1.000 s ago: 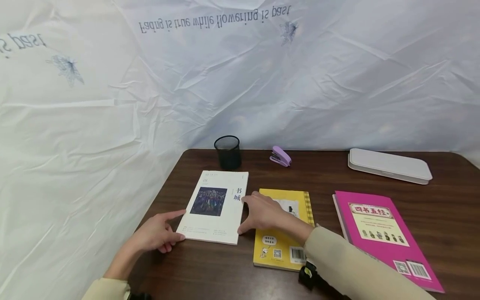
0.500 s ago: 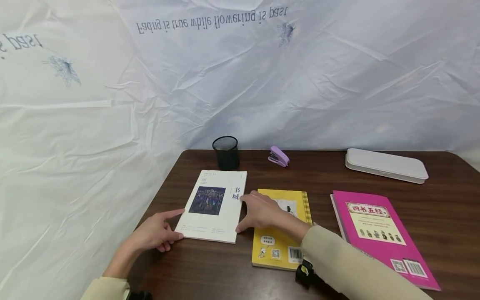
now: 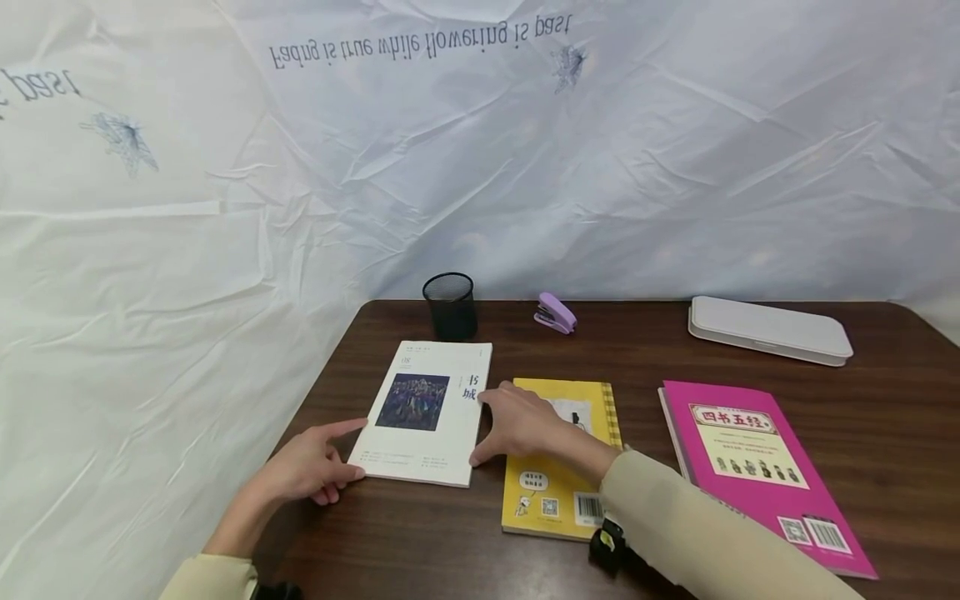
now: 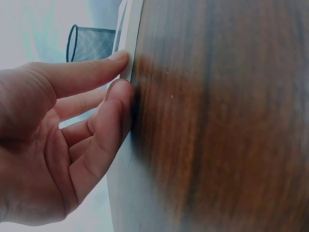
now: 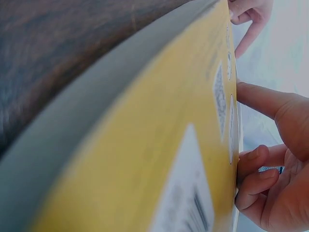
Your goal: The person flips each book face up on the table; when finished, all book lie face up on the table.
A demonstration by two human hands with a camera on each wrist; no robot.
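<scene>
A white book (image 3: 423, 412) with a dark picture on its cover lies flat near the table's left edge. My left hand (image 3: 330, 454) touches its near left corner with index finger and thumb; the left wrist view shows those fingertips (image 4: 118, 60) against the book's edge (image 4: 131, 29). My right hand (image 3: 495, 425) presses the book's right edge with fingers and thumb, its wrist lying over a yellow book (image 3: 558, 467). The right wrist view shows the yellow book (image 5: 159, 145) close up and my right hand (image 5: 270, 145) beyond it. Neither hand grips anything.
On the brown table (image 3: 660, 358) a pink book (image 3: 753, 467) lies at the right. A black mesh pen holder (image 3: 450, 306), a purple stapler (image 3: 556, 312) and a flat white case (image 3: 768, 330) stand along the back. White sheeting hangs behind and to the left.
</scene>
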